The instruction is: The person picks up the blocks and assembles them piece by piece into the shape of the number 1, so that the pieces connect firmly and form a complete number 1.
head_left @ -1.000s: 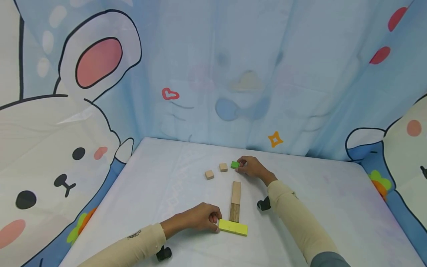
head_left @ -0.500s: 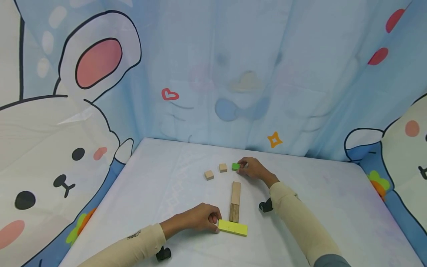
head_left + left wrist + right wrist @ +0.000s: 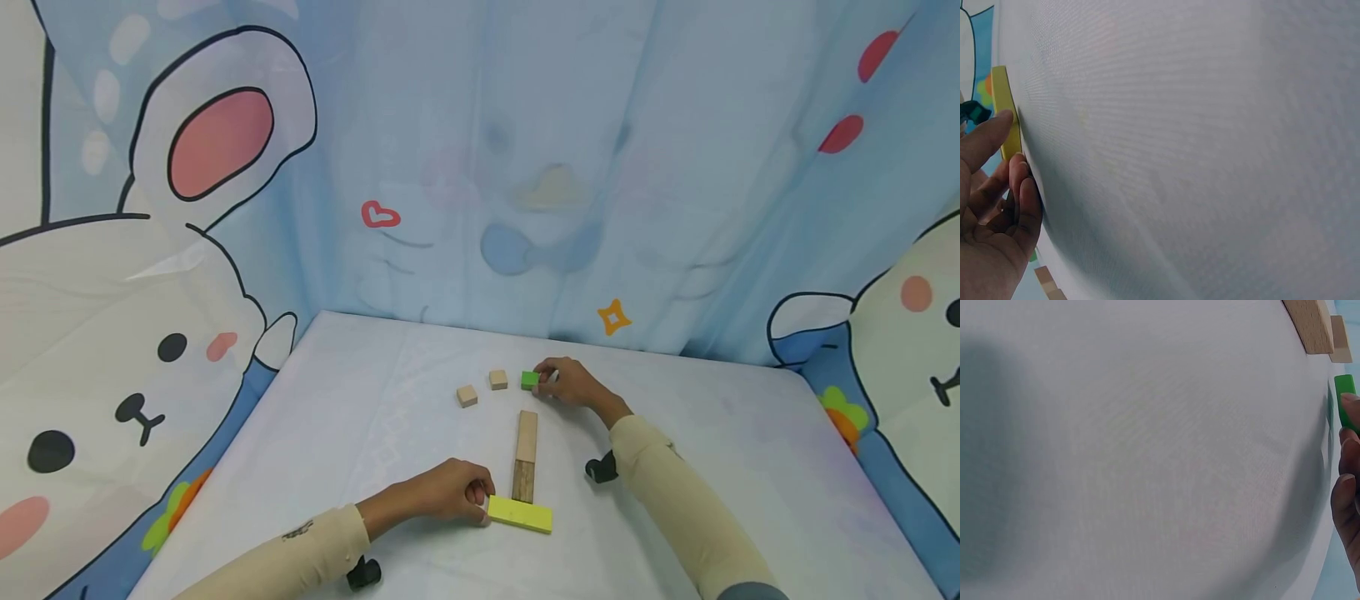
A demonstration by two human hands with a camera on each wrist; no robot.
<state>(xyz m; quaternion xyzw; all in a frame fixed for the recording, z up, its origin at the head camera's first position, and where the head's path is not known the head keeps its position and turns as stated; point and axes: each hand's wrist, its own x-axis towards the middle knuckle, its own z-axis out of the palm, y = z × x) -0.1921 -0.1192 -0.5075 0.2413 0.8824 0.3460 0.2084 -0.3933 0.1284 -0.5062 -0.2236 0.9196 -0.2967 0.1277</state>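
Observation:
In the head view my left hand (image 3: pixel 457 490) pinches the left end of a long yellow block (image 3: pixel 520 514) that lies on the white table. The left wrist view has the thumb (image 3: pixel 999 122) on the face of this yellow block (image 3: pixel 1005 109). Farther off, my right hand (image 3: pixel 572 383) pinches a small green block (image 3: pixel 529 380) between thumb and fingers. In the right wrist view the green block (image 3: pixel 1344 394) shows at the right edge, with a shadow beneath it. Two wooden blocks, one plain (image 3: pixel 527 435) and one darker-grained (image 3: pixel 523 482), stretch end to end away from the yellow one.
Left of the green block lie two small wooden blocks, one nearer (image 3: pixel 467 396) and one farther (image 3: pixel 498 380). A printed blue curtain (image 3: pixel 450 275) rises along the table's back edge. Black wrist devices hang under the left (image 3: pixel 364 573) and right (image 3: pixel 601 468) sleeves.
My right hand has brought the green block slightly nearer and to the right, relative to the small wooden blocks. My left hand keeps its hold on the yellow block. The head view has shifted slightly.

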